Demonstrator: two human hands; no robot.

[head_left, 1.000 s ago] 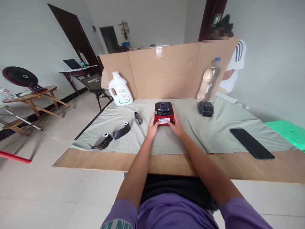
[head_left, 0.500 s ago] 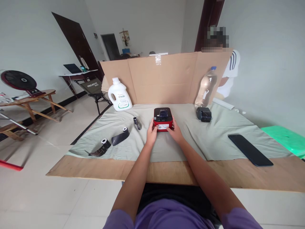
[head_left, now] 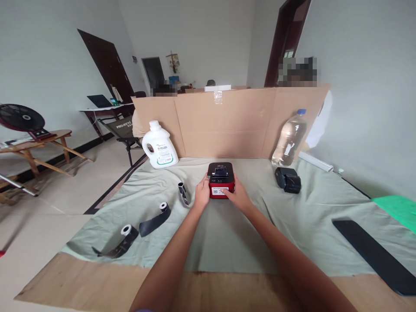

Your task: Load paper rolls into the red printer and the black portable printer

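Observation:
A red-and-black label printer (head_left: 221,191) sits on the cloth in front of me, with a white printed sticker on its front and a dark strip on its top. My left hand (head_left: 202,192) is closed against its left side. On the right side my right hand (head_left: 241,194) grips it, thumb across the front near the sticker. To the left stands a small dark roll (head_left: 182,193). Nearer to me lie two partly unrolled black rolls with white cores, one roll (head_left: 159,220) behind the other roll (head_left: 122,243).
A cardboard screen (head_left: 224,125) stands behind, with a white jug (head_left: 162,149) at left and a clear bottle (head_left: 290,141) at right. A black device (head_left: 288,180) and a long dark flat slab (head_left: 373,255) lie to the right. People are partly visible beyond the cardboard.
My view has shifted, so the table looks closer and lower. My left thumb has moved from the printer's front to its side. Both hands stay at the printer.

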